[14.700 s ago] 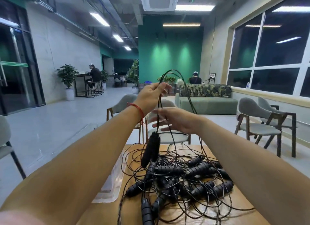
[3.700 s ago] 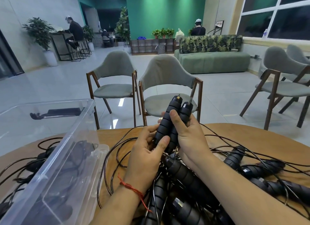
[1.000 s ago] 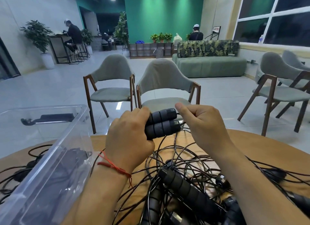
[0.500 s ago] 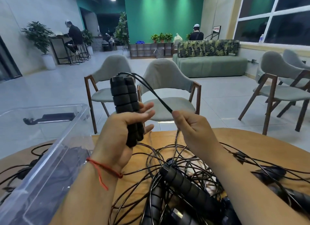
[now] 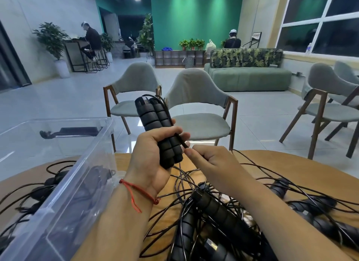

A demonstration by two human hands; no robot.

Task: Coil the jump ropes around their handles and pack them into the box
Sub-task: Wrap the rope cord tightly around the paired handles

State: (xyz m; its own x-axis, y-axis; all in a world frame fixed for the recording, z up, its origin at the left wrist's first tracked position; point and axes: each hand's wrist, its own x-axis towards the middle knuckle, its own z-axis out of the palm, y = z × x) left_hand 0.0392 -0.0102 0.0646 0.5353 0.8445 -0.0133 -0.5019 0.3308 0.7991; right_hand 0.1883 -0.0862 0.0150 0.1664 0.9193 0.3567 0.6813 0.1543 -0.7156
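My left hand (image 5: 150,157) grips two black ribbed jump rope handles (image 5: 155,124) side by side, held upright above the round wooden table (image 5: 281,167). A thin black rope (image 5: 171,120) runs from the handles' top down their right side. My right hand (image 5: 211,161) pinches that rope just below the handles' middle. A tangled pile of more black handles and ropes (image 5: 223,218) lies on the table under my forearms. The clear plastic box (image 5: 64,183) stands at the left with dark ropes inside it.
Loose rope loops (image 5: 21,192) trail over the table left of the box. Two grey chairs (image 5: 196,109) stand just beyond the table's far edge, with more chairs at the right. People sit far off in the room.
My right hand has brought the rope down from out at the right to lie against the handles' right side. The left hand keeps the handles upright.
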